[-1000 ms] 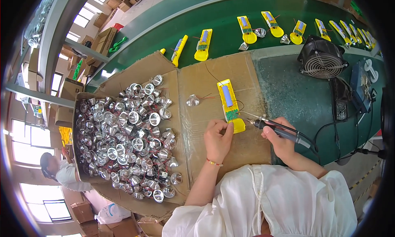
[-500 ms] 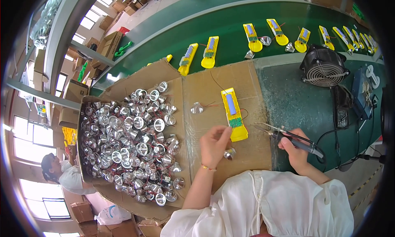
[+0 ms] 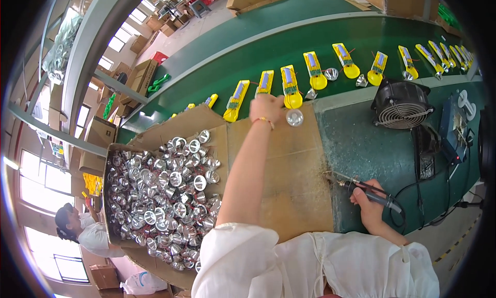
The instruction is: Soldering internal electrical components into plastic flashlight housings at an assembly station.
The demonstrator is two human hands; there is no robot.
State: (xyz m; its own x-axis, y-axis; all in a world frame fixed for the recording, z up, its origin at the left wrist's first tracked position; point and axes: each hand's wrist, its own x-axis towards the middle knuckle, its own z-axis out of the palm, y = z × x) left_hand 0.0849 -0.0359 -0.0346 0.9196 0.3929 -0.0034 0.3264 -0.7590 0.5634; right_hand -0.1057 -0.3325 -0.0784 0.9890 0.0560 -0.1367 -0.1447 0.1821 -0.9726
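My left hand point(image 3: 266, 109) stretches far forward to the green belt, fingers curled over the rounded end of a yellow torch housing point(image 3: 265, 83); the fingertips are partly hidden. Right beside it lies another yellow housing point(image 3: 291, 83) with a blue-violet cell and green circuit board. A silver reflector cup point(image 3: 294, 118) sits just below that housing, at the edge of the cardboard. My right hand point(image 3: 369, 200) is closed round a soldering iron point(image 3: 376, 195), whose tip points left over the cardboard mat point(image 3: 294, 179).
A carton point(image 3: 116, 236) full of shiny reflector cups stands at left. More yellow housings point(image 3: 346, 60) line the green belt point(image 3: 289, 37). At right are a black fan point(image 3: 403, 104), a blue soldering station point(image 3: 454, 127) and loose cables. A person point(image 3: 90, 231) is at far left.
My left hand has moved forward from the mat to the belt. The housing that lay on the mat is gone from there, and another lies on the belt. The iron stays in my right hand.
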